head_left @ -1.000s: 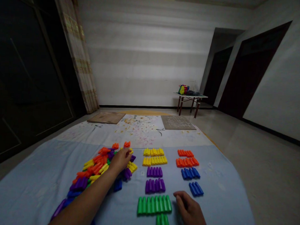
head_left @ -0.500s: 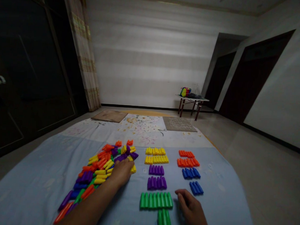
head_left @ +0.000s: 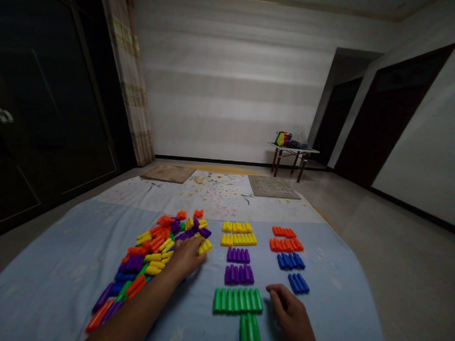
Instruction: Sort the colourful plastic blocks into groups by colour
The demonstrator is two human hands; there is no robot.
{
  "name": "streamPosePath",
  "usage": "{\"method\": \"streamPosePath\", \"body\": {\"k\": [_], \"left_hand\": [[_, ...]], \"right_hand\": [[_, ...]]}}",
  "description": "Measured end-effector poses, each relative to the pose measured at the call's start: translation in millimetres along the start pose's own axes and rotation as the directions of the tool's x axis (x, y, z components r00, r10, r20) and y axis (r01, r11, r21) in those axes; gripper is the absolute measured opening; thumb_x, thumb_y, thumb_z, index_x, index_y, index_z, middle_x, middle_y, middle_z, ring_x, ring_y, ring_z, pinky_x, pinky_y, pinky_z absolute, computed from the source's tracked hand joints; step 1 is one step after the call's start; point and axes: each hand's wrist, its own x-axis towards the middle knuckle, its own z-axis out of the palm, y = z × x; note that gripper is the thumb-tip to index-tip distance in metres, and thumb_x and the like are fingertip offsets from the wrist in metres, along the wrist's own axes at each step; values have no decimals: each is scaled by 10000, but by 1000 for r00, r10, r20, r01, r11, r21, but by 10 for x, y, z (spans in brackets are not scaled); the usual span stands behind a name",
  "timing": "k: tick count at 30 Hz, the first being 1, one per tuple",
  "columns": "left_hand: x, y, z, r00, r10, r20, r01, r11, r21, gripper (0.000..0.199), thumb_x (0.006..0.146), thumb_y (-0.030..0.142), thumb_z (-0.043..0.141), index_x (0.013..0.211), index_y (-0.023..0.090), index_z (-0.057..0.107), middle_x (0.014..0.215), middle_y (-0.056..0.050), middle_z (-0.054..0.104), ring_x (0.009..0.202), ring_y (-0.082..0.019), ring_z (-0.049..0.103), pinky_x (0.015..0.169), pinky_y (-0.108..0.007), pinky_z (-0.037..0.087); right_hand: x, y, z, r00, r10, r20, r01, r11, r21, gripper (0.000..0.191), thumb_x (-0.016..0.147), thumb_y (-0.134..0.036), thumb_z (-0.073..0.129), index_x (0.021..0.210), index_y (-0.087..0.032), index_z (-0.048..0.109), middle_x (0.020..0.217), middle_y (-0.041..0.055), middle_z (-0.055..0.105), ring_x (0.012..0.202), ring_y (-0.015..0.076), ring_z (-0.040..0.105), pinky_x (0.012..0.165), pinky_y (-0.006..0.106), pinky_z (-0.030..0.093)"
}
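At the right edge of a mixed pile of coloured plastic tubes (head_left: 144,257), my left hand (head_left: 188,257) has its fingers closed on a few yellow tubes (head_left: 205,247) lying side by side. Part of that grip is hidden behind the hand. My right hand (head_left: 289,311) rests on the cloth with curled fingers and nothing visible in them. Just left of it lie a row of green tubes (head_left: 238,300) and a shorter green group (head_left: 249,331). Farther back are purple rows (head_left: 239,274) and yellow rows (head_left: 238,233).
Orange rows (head_left: 286,244) and blue rows (head_left: 291,262) lie on the right of the light blue cloth (head_left: 338,306). At the far edge are a brown board (head_left: 169,173) and a grey-brown board (head_left: 274,187). A small table (head_left: 294,149) bearing a colourful bag stands beyond.
My left hand has shifted slightly to the right, and the yellow tubes at its fingers show more plainly. The right hand stays in place. The whole view has moved a little.
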Motion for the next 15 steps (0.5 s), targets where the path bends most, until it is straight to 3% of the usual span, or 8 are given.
{"method": "streamPosePath", "body": {"k": [3, 7, 12, 15], "left_hand": [[-52, 30, -36, 998, 47, 39, -46, 998, -30, 330, 822, 391, 370, 1025, 233, 578, 1041, -35, 651, 983, -197, 568, 873, -348, 337], [-32, 27, -21, 995, 67, 72, -67, 998, -4, 355, 843, 410, 325, 808, 223, 625, 849, -40, 682, 877, -212, 591, 832, -373, 342], [32, -50, 27, 998, 2, -60, -1, 1000, 21, 331, 833, 348, 349, 1011, 220, 597, 1042, -77, 649, 1033, -242, 525, 933, -443, 262], [38, -86, 27, 998, 30, -64, -29, 999, 20, 342, 822, 325, 367, 1071, 227, 580, 1120, -73, 626, 1077, -234, 504, 952, -435, 260]], "right_hand": [[-2, -26, -5, 1000, -2, -4, 2, 1000, 3, 321, 838, -433, 451, 855, -187, 657, 774, 23, 683, 727, 174, 630, 664, 222, 479], [4, -16, -8, 1000, 3, 14, -3, 1000, -11, 338, 841, -440, 436, 873, -183, 653, 800, 33, 684, 744, 180, 628, 673, 228, 476], [18, 19, 1, 1000, 13, 26, -12, 1000, -17, 338, 826, -446, 450, 858, -182, 658, 806, 39, 687, 750, 187, 629, 658, 231, 478], [13, 3, 1, 1000, 9, 15, -9, 1000, -9, 328, 832, -433, 445, 858, -185, 659, 768, 28, 681, 710, 176, 627, 646, 229, 477]]}}
